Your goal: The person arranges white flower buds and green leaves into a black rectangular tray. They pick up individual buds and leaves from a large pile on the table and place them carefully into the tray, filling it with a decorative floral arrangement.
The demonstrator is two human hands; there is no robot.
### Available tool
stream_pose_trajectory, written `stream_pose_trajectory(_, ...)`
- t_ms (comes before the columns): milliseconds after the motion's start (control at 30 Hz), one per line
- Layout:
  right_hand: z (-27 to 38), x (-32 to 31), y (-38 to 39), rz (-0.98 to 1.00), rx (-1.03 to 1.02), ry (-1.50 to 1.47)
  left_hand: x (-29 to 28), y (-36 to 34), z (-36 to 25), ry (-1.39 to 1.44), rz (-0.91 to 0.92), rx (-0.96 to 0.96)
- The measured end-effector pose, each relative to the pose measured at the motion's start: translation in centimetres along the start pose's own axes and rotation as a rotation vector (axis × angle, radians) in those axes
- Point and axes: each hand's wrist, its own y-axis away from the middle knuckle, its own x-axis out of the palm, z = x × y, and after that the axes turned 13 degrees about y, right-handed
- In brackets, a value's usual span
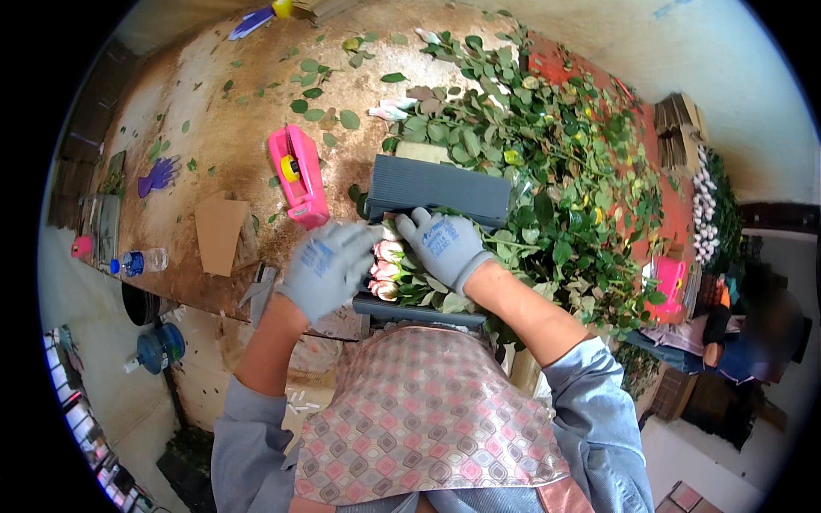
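Note:
Several pink and cream roses [386, 272] lie side by side, heads to the left and leafy stems to the right, between the dark grey ridged walls of a holder [440, 190]. My left hand [325, 267], in a grey work glove, is at the rose heads with its fingers stretched out; whether the fingertips touch the petals, I cannot tell. In a matching glove, my right hand [443, 246] rests flat over the upper stems and leaves, fingers extended toward the holder's far wall. The roses under that palm are hidden.
A pink tape dispenser [299, 179] stands left of the holder. Cut cardboard [224, 232], purple gloves [159, 175] and a water bottle [141, 262] lie farther left. Leafy stems [564, 171] heap up on the right. At the far right a person [744, 338] is near another pink dispenser [669, 282].

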Motion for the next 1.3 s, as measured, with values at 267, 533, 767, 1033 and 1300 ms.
stream_pose_trajectory(267, 0.0, -0.8, -0.6, 0.074, 0.008, 0.026, 3.1, -2.6, 2.5, -0.415, 0.190, -0.180)
stream_pose_trajectory(533, 0.1, -0.5, -0.8, 0.101, 0.015, 0.035, -0.9, 0.6, 5.4, -0.621, 0.097, -0.397)
stream_pose_trajectory(767, 0.6, -0.8, -1.2, 0.111, -0.021, 0.048, -1.2, 1.7, -0.9, -0.215, 0.134, -0.065)
stream_pose_trajectory(1033, 1.1, -1.0, -1.0, 0.122, 0.042, 0.042, 5.1, 2.3, -2.1, -0.095, 0.115, -0.085)
stream_pose_trajectory(1300, 1.3, -0.7, -1.0, 0.113, 0.083, 0.027, 4.4, 0.3, -3.4, -0.197, 0.032, -0.011)
